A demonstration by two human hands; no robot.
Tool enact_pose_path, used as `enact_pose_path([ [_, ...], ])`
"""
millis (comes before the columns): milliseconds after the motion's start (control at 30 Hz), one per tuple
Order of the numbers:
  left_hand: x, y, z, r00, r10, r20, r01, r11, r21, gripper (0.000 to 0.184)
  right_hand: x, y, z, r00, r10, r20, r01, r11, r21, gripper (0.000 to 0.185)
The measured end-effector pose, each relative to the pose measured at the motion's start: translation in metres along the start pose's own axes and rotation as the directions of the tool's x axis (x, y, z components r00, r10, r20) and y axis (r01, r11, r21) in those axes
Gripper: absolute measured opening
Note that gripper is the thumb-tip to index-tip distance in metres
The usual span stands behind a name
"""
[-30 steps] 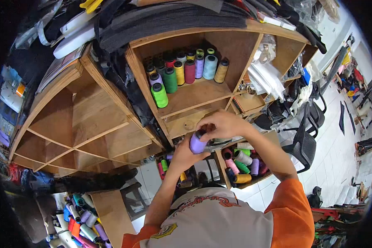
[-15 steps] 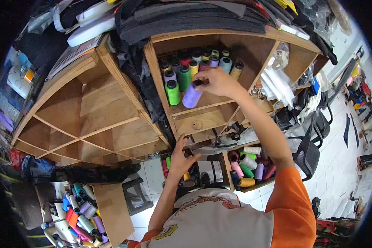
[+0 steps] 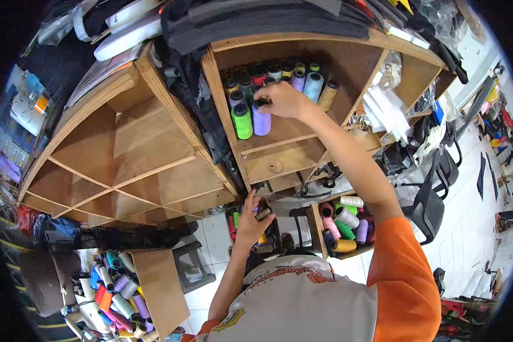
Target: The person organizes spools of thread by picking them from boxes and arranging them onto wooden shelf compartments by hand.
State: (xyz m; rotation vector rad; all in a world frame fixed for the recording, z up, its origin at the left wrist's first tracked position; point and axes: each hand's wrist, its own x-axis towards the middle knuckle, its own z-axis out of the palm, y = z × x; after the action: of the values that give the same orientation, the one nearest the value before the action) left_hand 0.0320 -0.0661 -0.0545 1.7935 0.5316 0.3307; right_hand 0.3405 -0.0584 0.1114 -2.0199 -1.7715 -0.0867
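Note:
My right hand [image 3: 285, 101] grips the top of a purple thread spool [image 3: 261, 122], which stands upright at the front of the wooden shelf compartment. Touching or nearly touching it on the left is a bright green thread spool [image 3: 243, 124]. Behind them several spools stand in rows, among them a light blue spool [image 3: 313, 86] and a tan spool [image 3: 328, 97]; my fingers hide part of the rows. Lower down, my left hand [image 3: 249, 221] is open and empty, thumb and fingers apart, near the shelf's lower front edge and above a box of spools [image 3: 232, 228].
A drawer of mixed spools [image 3: 347, 228] sits at the lower right. At the lower left, a cardboard box [image 3: 162, 290] has a heap of spools beside its flap. Another wooden shelf unit [image 3: 148, 134] stands left, a black chair [image 3: 426, 208] right, and a grey stool [image 3: 192, 265] below.
The purple spool has gone from tilted to upright beside the green one, carried slightly up and back by my right hand. My left hand has barely moved.

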Motion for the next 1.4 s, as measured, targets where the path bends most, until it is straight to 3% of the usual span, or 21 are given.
enact_pose_path([
  [33, -0.001, -0.003, 0.002, 1.000, 0.000, 0.010, 0.000, 1.000, -0.005, 0.089, -0.002, -0.001, 0.002, 0.999, 0.021, -0.026, -0.019, 0.998, 0.056, 0.038],
  [67, -0.002, -0.005, 0.004, 1.000, 0.007, 0.011, -0.007, 1.000, -0.028, 0.088, -0.005, 0.001, 0.003, 0.998, -0.005, -0.058, 0.004, 1.000, -0.016, 0.040],
  [133, -0.002, -0.009, 0.010, 0.999, 0.010, 0.037, -0.007, 0.997, -0.078, 0.088, -0.013, -0.010, -0.009, 0.995, 0.098, -0.012, -0.097, 0.995, 0.021, 0.042],
  [200, -0.001, -0.002, 0.015, 0.997, -0.055, 0.048, 0.057, 0.997, -0.046, 0.085, -0.028, -0.007, -0.013, 0.994, 0.094, -0.054, -0.093, 0.995, 0.024, 0.044],
  [267, -0.002, -0.011, 0.019, 0.994, -0.015, 0.104, 0.026, 0.995, -0.100, 0.082, -0.056, 0.003, -0.015, 0.988, 0.061, -0.141, -0.040, 0.989, 0.145, 0.036],
  [333, -0.005, -0.003, 0.023, 0.985, -0.066, 0.159, 0.077, 0.995, -0.064, 0.070, -0.097, -0.005, -0.032, 0.990, 0.135, -0.049, -0.125, 0.977, 0.171, 0.030],
  [367, -0.006, -0.005, 0.026, 0.977, -0.097, 0.190, 0.113, 0.991, -0.072, 0.067, -0.120, -0.004, -0.036, 0.959, 0.244, 0.147, -0.271, 0.939, 0.212, 0.030],
  [400, -0.007, -0.006, 0.029, 0.968, -0.127, 0.217, 0.147, 0.986, -0.076, 0.064, -0.144, -0.003, -0.041, 0.882, 0.327, 0.340, -0.414, 0.882, 0.226, 0.029],
  [467, -0.008, -0.009, 0.037, 0.959, -0.106, 0.263, 0.123, 0.991, -0.051, 0.058, -0.206, 0.014, -0.015, 0.634, 0.447, 0.631, -0.707, 0.665, 0.239, 0.034],
  [533, -0.004, -0.009, 0.045, 0.941, -0.106, 0.320, 0.122, 0.992, -0.029, 0.056, -0.278, 0.047, 0.040, 0.514, 0.479, 0.711, -0.603, 0.792, -0.098, 0.041],
  [600, 0.000, -0.010, 0.054, 0.941, -0.068, 0.332, 0.093, 0.994, -0.059, 0.055, -0.358, 0.050, 0.089, 0.568, 0.595, 0.568, -0.621, 0.763, -0.179, 0.040],
  [667, 0.003, -0.008, 0.061, 0.939, -0.042, 0.342, 0.066, 0.996, -0.059, 0.054, -0.413, 0.045, 0.120, 0.506, 0.717, 0.479, -0.636, 0.686, -0.354, 0.037],
  [767, 0.006, 0.003, 0.069, 0.924, -0.038, 0.381, 0.051, 0.998, -0.023, 0.052, -0.466, 0.034, 0.152, 0.451, 0.847, 0.281, -0.770, 0.528, -0.358, 0.035],
  [867, 0.009, 0.004, 0.077, 0.902, -0.048, 0.428, 0.061, 0.998, -0.016, 0.051, -0.487, 0.030, 0.169, 0.476, 0.876, 0.079, -0.846, 0.480, -0.232, 0.035],
  [1000, 0.005, 0.000, 0.090, 0.890, -0.028, 0.454, 0.043, 0.999, -0.024, 0.050, -0.456, -0.001, 0.112, 0.504, 0.849, 0.155, -0.831, 0.526, -0.182, 0.053],
  [1033, 0.006, 0.001, 0.092, 0.890, -0.017, 0.455, 0.031, 0.999, -0.022, 0.050, -0.455, 0.002, 0.111, 0.506, 0.858, 0.092, -0.852, 0.513, -0.099, 0.054],
  [1133, 0.010, 0.007, 0.099, 0.876, -0.017, 0.482, 0.027, 1.000, -0.013, 0.055, -0.437, -0.002, 0.077, 0.640, 0.767, 0.056, -0.769, 0.638, 0.050, 0.053],
  [1167, 0.011, 0.013, 0.102, 0.877, 0.030, 0.480, -0.038, 0.999, 0.008, 0.056, -0.431, -0.005, 0.066, 0.678, 0.733, 0.049, -0.731, 0.667, 0.145, 0.055],
  [1267, 0.015, 0.048, 0.108, 0.850, 0.236, 0.470, -0.298, 0.953, 0.061, 0.061, -0.392, -0.034, 0.018, 0.648, 0.726, 0.228, -0.757, 0.583, 0.296, 0.052],
  [1333, 0.017, 0.069, 0.113, 0.775, 0.436, 0.458, -0.527, 0.846, 0.086, 0.063, -0.376, -0.046, 0.009, 0.742, 0.647, 0.176, -0.656, 0.647, 0.388, 0.050],
  [1400, 0.018, 0.074, 0.117, 0.770, 0.400, 0.496, -0.491, 0.869, 0.061, 0.064, -0.350, -0.066, -0.012, 0.786, 0.599, 0.153, -0.596, 0.665, 0.450, 0.050],
])
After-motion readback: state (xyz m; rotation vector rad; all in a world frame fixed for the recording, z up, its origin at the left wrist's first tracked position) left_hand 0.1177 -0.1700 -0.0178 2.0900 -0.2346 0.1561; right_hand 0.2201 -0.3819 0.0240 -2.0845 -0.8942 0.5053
